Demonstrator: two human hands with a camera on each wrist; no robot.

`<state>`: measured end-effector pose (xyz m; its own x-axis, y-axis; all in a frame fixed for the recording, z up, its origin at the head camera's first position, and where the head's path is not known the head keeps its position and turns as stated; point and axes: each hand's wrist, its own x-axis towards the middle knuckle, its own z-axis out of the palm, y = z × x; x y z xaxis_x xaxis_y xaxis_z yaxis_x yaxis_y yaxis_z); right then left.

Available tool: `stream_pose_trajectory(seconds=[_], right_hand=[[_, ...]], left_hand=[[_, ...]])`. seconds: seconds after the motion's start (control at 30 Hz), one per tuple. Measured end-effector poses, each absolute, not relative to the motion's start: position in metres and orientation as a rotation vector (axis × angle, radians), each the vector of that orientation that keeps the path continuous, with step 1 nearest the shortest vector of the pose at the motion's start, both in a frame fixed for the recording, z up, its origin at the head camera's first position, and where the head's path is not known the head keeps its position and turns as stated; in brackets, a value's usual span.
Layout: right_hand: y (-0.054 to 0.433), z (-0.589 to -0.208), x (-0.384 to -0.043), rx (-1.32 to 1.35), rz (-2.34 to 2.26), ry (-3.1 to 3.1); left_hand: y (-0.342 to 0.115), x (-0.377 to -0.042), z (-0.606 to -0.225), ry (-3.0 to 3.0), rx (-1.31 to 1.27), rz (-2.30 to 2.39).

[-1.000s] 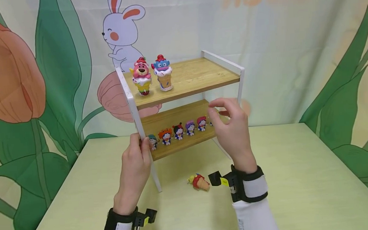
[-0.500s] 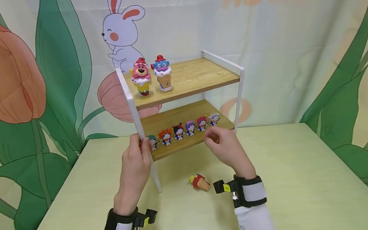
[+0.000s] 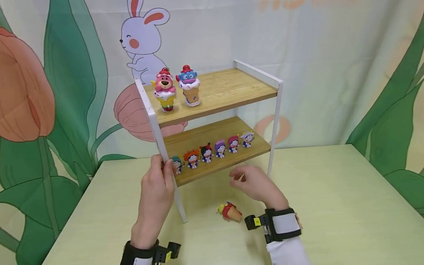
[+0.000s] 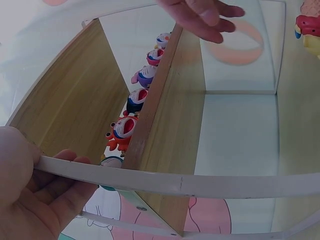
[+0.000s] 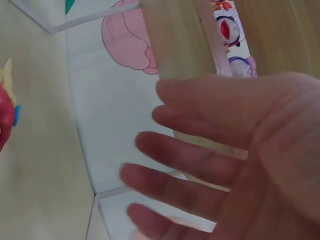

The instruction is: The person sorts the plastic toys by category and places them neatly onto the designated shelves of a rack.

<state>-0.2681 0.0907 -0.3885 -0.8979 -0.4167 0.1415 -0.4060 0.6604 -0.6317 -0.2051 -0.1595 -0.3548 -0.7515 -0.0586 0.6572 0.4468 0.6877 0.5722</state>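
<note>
My left hand point(image 3: 153, 195) grips the front left white post point(image 3: 156, 133) of a two-tier wooden shelf point(image 3: 227, 87), thumb in front. In the left wrist view the left fingers point(image 4: 65, 190) curl behind the post. In front of the lower tier my right hand point(image 3: 259, 186) hovers with nothing in it; its fingers look spread in the right wrist view. Below and left of it, an ice-cream-cone figurine point(image 3: 230, 212) in red and yellow lies on its side on the table. Part of that figurine point(image 5: 5, 115) shows at the right wrist view's left edge.
A pink bear cone figurine point(image 3: 164, 91) and a blue-faced cone figurine point(image 3: 189, 85) stand at the upper tier's left. Several small figurines in hats point(image 3: 206, 152) line the lower tier point(image 3: 197, 135). A printed curtain point(image 3: 323, 62) hangs behind the table point(image 3: 345, 205).
My right hand has moved down from the lower tier's right end to below its front edge, and its fingers have loosened. The white-hatted figurine there is uncovered. My left hand stays on the post.
</note>
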Motion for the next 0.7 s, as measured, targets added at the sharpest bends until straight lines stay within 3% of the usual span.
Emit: stream_pose_trajectory(seconds=[0.33, 0.7], right_hand=[[0.086, -0.412, -0.27, -0.67, -0.796, 2.7], [0.083, -0.427, -0.271, -0.58, -0.788, 2.579]], left_hand=[[-0.159, -0.206, -0.355, -2.232, -0.291, -0.977], [-0.159, -0.206, -0.356, -2.232, -0.288, -0.983]])
